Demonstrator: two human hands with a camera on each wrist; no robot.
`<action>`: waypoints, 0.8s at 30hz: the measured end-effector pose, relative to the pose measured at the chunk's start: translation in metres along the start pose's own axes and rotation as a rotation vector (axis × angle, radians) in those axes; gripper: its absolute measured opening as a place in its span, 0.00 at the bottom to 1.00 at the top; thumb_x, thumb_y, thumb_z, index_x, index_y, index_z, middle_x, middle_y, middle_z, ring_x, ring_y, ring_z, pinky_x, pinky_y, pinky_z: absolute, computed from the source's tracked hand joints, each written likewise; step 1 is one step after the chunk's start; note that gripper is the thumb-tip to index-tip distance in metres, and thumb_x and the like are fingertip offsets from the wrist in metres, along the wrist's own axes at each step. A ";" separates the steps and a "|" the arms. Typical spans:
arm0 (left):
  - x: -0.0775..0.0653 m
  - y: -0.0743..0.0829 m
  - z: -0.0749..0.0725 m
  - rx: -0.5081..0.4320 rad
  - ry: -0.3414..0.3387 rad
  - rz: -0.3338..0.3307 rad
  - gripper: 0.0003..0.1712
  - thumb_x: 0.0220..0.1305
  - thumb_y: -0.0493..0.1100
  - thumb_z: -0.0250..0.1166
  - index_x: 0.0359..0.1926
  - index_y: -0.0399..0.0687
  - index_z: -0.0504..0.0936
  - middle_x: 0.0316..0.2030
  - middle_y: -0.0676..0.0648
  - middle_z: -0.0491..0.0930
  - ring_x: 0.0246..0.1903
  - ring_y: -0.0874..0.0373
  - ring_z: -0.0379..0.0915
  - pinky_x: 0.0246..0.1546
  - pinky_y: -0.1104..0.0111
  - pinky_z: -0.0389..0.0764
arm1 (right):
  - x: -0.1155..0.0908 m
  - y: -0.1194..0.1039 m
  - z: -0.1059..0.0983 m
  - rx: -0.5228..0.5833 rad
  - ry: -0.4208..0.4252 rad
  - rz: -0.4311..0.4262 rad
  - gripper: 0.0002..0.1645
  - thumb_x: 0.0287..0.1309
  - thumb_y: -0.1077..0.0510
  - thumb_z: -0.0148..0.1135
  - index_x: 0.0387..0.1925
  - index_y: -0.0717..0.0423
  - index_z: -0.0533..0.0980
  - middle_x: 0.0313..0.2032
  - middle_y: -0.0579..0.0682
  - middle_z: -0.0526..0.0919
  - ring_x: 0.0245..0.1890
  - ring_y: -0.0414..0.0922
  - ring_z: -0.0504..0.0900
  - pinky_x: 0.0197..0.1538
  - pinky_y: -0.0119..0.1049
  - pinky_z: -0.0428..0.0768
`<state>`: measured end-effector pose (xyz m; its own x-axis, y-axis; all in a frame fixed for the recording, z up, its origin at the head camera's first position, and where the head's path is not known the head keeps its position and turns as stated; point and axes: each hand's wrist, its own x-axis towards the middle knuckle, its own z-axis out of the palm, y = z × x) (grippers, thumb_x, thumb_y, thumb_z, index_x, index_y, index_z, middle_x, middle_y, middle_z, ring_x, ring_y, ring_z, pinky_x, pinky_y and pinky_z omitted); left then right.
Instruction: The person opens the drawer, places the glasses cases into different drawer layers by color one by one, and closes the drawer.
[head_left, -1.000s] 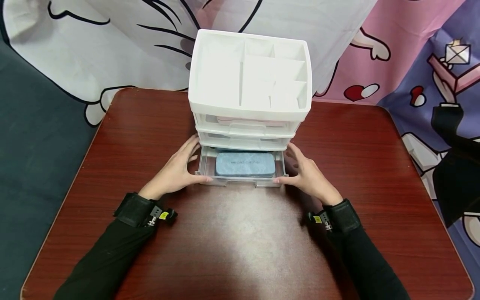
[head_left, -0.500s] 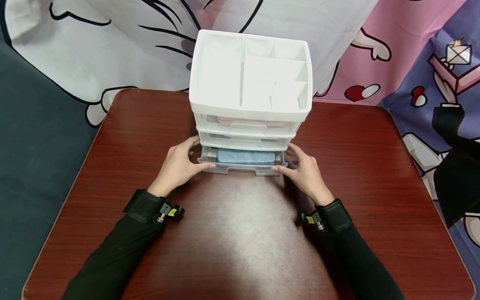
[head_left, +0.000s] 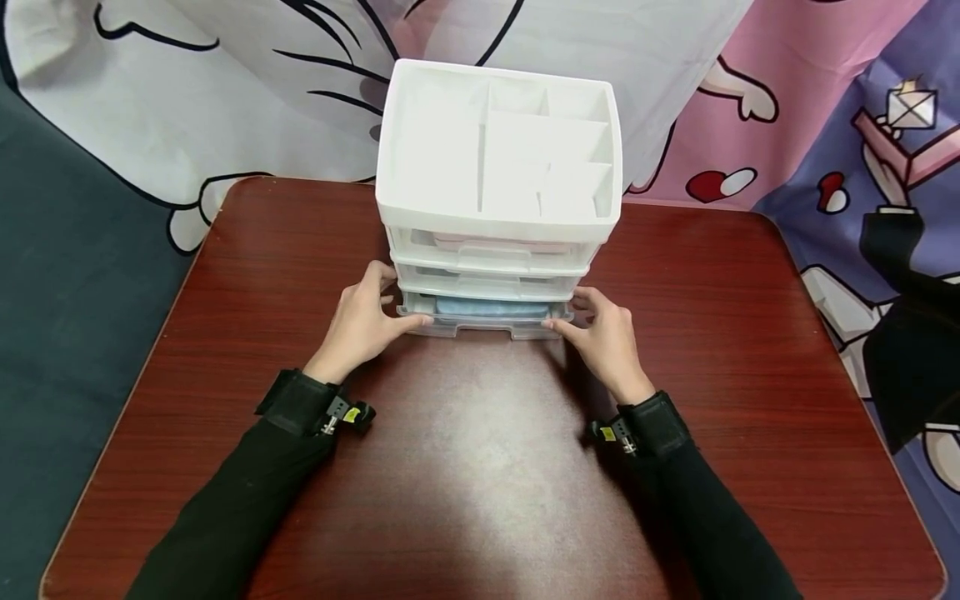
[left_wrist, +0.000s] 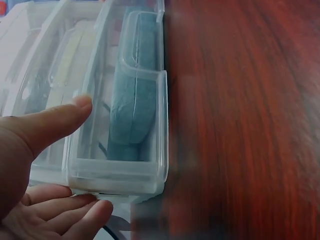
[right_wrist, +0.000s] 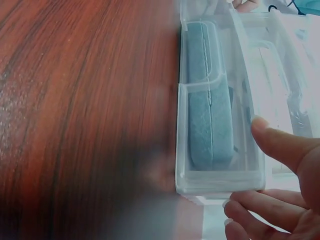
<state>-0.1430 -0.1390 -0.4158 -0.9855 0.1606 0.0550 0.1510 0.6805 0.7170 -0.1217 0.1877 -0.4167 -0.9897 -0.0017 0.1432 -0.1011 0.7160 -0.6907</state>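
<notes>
A white plastic drawer unit [head_left: 498,221] stands on the table, its clear bottom drawer [head_left: 540,332] projecting a little at the front. Inside that drawer lies a pale blue case [head_left: 491,307], seen through the clear front in the left wrist view as a rounded blue case [left_wrist: 132,102]. My left hand [head_left: 360,321] lays its thumb on the drawer's left front rim, its fingers beside the unit's left side. At the right front corner, my right hand [head_left: 606,337] mirrors this, with its thumb [right_wrist: 280,142] on the rim and its fingers along the side.
The unit's top is a tray [head_left: 442,142] with divided compartments. Two more drawers sit above the bottom one, the upper one [head_left: 495,247] showing something pinkish inside. Behind the dark red wooden table [head_left: 480,467] hangs a printed cloth [head_left: 247,92].
The bottom drawer has slid inward under the unit, hiding most of the blue case from above. Both hands have moved forward with it, their thumbs staying on its front rim.
</notes>
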 end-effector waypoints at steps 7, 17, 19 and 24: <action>0.006 -0.001 0.002 -0.026 0.056 -0.028 0.42 0.47 0.53 0.77 0.57 0.41 0.65 0.54 0.36 0.77 0.50 0.42 0.80 0.51 0.55 0.80 | 0.002 0.000 0.008 -0.026 0.108 -0.025 0.28 0.46 0.49 0.76 0.46 0.61 0.78 0.41 0.59 0.86 0.41 0.53 0.87 0.45 0.46 0.83; 0.013 0.002 0.004 0.117 0.149 0.017 0.34 0.46 0.56 0.77 0.46 0.42 0.74 0.40 0.41 0.82 0.37 0.46 0.83 0.40 0.53 0.79 | 0.009 0.000 0.011 -0.135 0.201 -0.066 0.24 0.46 0.45 0.75 0.37 0.59 0.80 0.36 0.59 0.88 0.38 0.53 0.87 0.42 0.48 0.81; 0.014 0.003 0.004 0.140 0.172 0.033 0.32 0.45 0.56 0.77 0.41 0.41 0.74 0.35 0.41 0.82 0.34 0.46 0.82 0.36 0.55 0.78 | 0.009 0.000 0.011 -0.138 0.214 -0.074 0.23 0.46 0.45 0.75 0.35 0.59 0.80 0.35 0.58 0.88 0.37 0.53 0.86 0.42 0.48 0.81; 0.017 0.004 0.004 0.193 0.216 0.073 0.31 0.45 0.57 0.78 0.39 0.40 0.75 0.30 0.42 0.81 0.28 0.47 0.77 0.30 0.57 0.73 | 0.011 0.001 0.012 -0.150 0.251 -0.093 0.21 0.46 0.46 0.75 0.32 0.59 0.80 0.33 0.58 0.88 0.35 0.54 0.86 0.40 0.49 0.79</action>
<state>-0.1586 -0.1306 -0.4149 -0.9620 0.0724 0.2631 0.2136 0.7996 0.5613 -0.1337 0.1804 -0.4239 -0.9188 0.0874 0.3848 -0.1557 0.8158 -0.5570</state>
